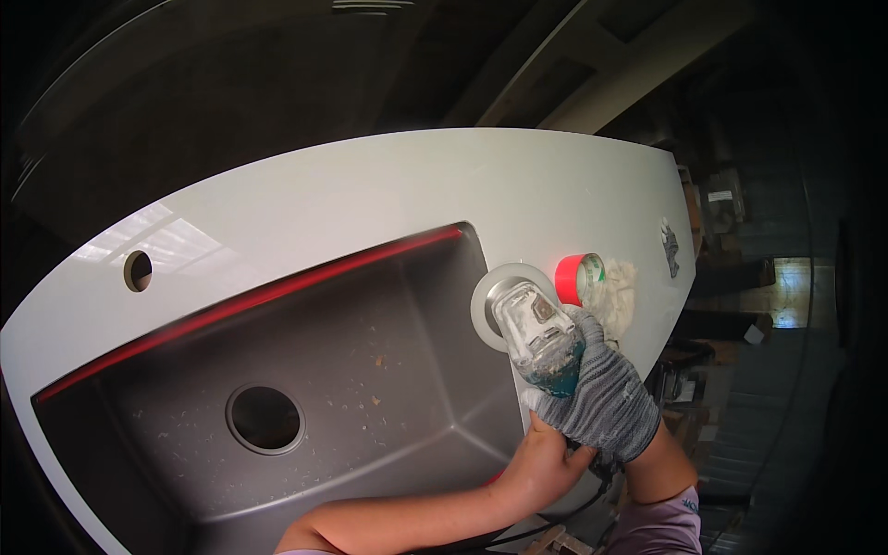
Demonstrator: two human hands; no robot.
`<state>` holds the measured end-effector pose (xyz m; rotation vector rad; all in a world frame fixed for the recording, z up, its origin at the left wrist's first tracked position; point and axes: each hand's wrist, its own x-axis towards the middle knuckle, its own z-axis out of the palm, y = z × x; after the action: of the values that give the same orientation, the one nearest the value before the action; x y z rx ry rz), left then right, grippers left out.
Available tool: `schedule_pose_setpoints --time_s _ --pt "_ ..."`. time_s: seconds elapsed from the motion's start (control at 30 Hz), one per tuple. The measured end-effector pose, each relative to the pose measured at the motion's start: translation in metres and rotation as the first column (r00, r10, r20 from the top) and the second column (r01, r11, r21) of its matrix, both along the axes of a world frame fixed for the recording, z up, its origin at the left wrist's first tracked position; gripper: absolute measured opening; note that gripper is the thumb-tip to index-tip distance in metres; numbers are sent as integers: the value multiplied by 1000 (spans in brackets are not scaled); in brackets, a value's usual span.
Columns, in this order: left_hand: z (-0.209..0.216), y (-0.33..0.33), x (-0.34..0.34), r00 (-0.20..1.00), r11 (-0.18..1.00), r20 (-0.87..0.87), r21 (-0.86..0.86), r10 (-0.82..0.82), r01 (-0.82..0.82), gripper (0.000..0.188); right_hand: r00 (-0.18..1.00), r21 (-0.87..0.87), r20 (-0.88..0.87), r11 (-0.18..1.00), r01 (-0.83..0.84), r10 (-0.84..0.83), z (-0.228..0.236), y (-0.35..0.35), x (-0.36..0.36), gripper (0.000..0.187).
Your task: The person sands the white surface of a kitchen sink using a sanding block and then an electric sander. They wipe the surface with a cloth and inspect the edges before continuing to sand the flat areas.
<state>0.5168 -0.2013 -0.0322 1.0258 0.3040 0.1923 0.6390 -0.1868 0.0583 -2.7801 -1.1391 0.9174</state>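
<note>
An angle grinder point(539, 335), teal-bodied and coated in white dust, is over the right edge of the sink cutout. Its round pale disc point(487, 326) lies at the countertop's edge beside the grey sink point(444, 370). My right hand point(606, 398), in a grey knit glove, is wrapped round the grinder's body. Below it my bare left hand point(550, 462) is closed around the rear part of the tool, close against the right wrist. The grip there is partly hidden. A red strip point(277, 291) runs along the sink's far edge.
The white countertop point(370, 194) surrounds the sink and has a round hole point(138, 270) at left. A red tape roll point(578, 279), a pale crumpled cloth point(622, 296) and a small grey scrap point(670, 248) lie right of the grinder. A dark cable point(527, 532) trails below my hands.
</note>
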Motion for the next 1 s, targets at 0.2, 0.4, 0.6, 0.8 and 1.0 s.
schedule_pose_setpoints --time_s 0.2,0.4,0.6,0.8,1.0 --pt "4 0 -2 1000 1000 3 -6 12 -12 60 1000 35 13 999 -13 13 2 -3 -2 104" --pt "-2 27 14 997 995 -34 -70 -72 69 67 1000 41 13 999 3 -3 -2 19 9 104" --pt "-8 25 16 998 998 -12 -32 -58 57 71 1000 33 16 999 -8 8 -6 21 11 103" --pt "-7 9 9 1000 1000 11 3 7 -7 68 1000 56 -6 998 15 -15 -7 6 5 101" --pt "-3 -7 1 999 999 -14 21 39 -39 48 996 -9 -17 996 87 -87 3 4 -6 102"
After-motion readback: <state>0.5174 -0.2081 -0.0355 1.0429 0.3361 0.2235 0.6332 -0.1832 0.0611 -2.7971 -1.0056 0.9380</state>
